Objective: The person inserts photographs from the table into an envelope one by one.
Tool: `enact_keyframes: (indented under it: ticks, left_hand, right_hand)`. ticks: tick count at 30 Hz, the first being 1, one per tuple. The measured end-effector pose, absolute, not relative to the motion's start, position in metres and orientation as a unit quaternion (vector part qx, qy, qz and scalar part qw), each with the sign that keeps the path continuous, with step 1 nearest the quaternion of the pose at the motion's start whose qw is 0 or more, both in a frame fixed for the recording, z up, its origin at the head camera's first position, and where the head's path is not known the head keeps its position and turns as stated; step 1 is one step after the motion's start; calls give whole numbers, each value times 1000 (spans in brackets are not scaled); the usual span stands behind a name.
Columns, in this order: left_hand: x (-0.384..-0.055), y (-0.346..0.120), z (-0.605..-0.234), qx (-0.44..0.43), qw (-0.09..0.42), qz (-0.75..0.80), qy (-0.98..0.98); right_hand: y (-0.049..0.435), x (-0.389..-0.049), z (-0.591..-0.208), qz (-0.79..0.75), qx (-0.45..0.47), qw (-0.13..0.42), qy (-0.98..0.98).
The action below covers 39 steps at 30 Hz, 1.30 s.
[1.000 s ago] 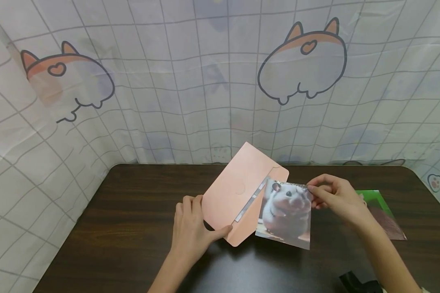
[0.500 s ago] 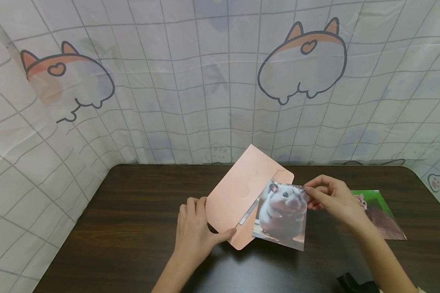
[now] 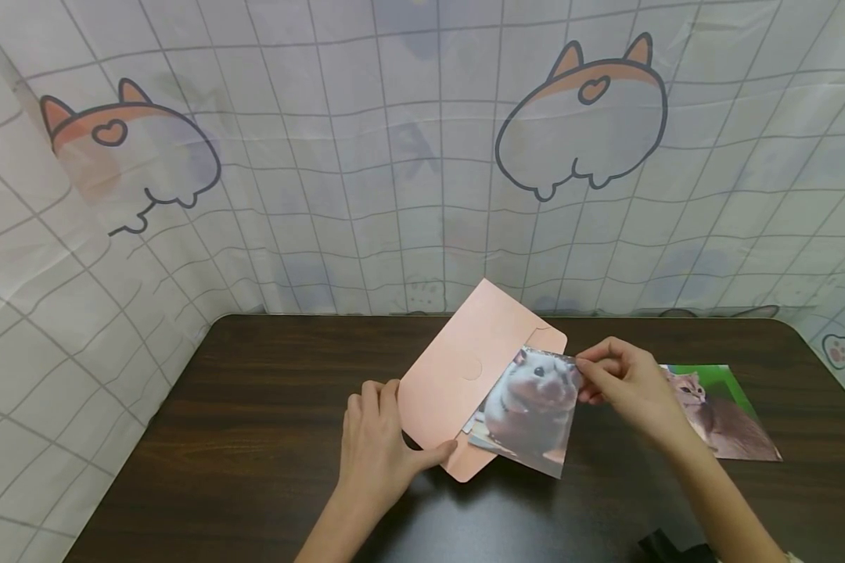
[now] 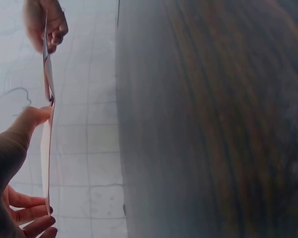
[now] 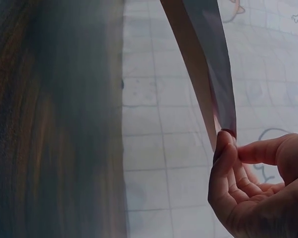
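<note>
A white sheet (image 3: 394, 227) printed with a grey grid hangs at the far side and along the left, with two orange-and-white animal drawings seen from behind, one on the left (image 3: 130, 156) and one right of centre (image 3: 580, 125), and a small paw print (image 3: 837, 351) at the far right; in front of it stands a dark wood-grain table (image 3: 253, 414). Over the middle of the table, the hamster photo (image 3: 531, 410) is partly inside the pink envelope (image 3: 451, 352): its left part is hidden behind the slanting edge of the opening, while the rest sticks out to the right, over the envelope's near right panel. A small pale edge shows in the opening by the photo's near left corner. The envelope is tilted, its far corner pointing toward the sheet. The left hand (image 3: 376, 438) grips the envelope at its near left end, thumb on the front and the other fingers on the back, as the left wrist view shows. The right hand (image 3: 627, 391) pinches the photo's far right corner between thumb and fingers. Farther right, a cat picture (image 3: 728, 426) with a green background lies on the table, partly covered by the right forearm. At the near edge, beside that forearm, is a black object (image 3: 676, 549), cut off by the frame.
</note>
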State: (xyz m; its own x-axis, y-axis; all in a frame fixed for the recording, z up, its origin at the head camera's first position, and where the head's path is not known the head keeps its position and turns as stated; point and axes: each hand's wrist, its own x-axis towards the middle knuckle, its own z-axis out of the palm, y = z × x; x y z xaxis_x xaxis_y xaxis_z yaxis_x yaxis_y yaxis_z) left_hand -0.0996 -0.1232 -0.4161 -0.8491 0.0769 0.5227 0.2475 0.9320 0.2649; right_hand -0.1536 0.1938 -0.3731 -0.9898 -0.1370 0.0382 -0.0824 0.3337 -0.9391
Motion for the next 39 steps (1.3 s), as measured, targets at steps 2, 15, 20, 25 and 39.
enact_keyframes:
  ticks: [2, 15, 20, 25, 39]
  left_hand:
    - [-99, -123, -416, -84, 260, -164, -948]
    - [-97, -121, -415, -78, 258, -162, -949]
    - [-97, -121, -416, -76, 257, -158, -950]
    - [-97, -120, -416, -74, 259, -150, -951]
    - [-96, -117, -415, -72, 263, -138, -952]
  right_hand:
    - [192, -153, -375, -576, -64, 18, 815]
    - [181, -150, -376, -559, -53, -27, 827]
    - [179, -149, -376, -541, -49, -47, 838]
    - [177, -147, -376, -527, -49, -77, 845]
    - [168, -142, -374, -478, -42, -147, 865]
